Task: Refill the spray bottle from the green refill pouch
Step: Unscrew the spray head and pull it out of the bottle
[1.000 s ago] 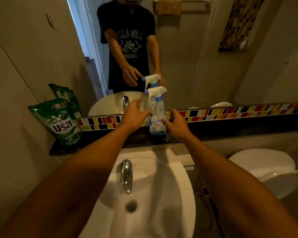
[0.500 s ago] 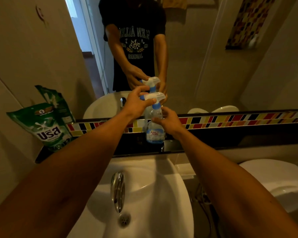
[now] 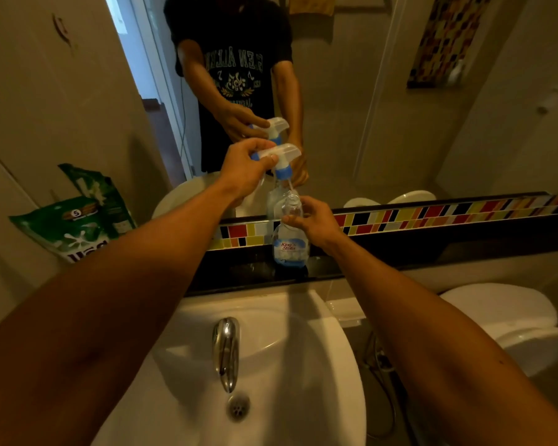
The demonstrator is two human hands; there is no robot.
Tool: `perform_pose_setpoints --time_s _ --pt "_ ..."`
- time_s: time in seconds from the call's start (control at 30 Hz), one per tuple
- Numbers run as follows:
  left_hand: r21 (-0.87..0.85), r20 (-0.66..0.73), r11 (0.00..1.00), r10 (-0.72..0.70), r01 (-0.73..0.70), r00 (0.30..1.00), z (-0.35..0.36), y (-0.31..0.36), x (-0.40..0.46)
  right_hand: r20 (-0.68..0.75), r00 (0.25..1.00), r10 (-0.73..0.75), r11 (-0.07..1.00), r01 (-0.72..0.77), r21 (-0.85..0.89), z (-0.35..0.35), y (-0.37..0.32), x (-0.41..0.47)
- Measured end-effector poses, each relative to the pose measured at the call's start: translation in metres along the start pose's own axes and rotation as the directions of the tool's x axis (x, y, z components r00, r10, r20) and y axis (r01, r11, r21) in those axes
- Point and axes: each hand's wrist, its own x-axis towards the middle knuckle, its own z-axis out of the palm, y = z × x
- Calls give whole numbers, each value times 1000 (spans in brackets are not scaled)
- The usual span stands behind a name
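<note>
A clear spray bottle (image 3: 289, 244) with a blue-and-white label stands on the dark ledge (image 3: 400, 257) under the mirror. My right hand (image 3: 316, 222) grips its neck. My left hand (image 3: 247, 169) holds the white-and-blue trigger head (image 3: 282, 156) lifted above the bottle's open mouth, with the dip tube still reaching into the neck. The green refill pouch (image 3: 70, 231) leans against the wall at the left end of the ledge, partly hidden by my left forearm.
A white washbasin (image 3: 290, 342) with a chrome tap (image 3: 226, 349) lies below the ledge. A white toilet (image 3: 503, 313) sits at the right. The mirror (image 3: 335, 107) reflects a person, the hands and the bottle. A coloured tile strip (image 3: 432, 214) runs along the ledge.
My hands reached the bottle and took hold. The trigger head has come off the neck and risen in my left hand, while my right hand shifted up to the neck.
</note>
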Motion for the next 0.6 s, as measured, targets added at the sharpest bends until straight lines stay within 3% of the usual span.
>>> perform_pose_setpoints --time_s 0.6 --pt "-123 -144 991 32 -50 989 -106 51 -22 -94 995 -35 995 26 -93 12 -35 -43"
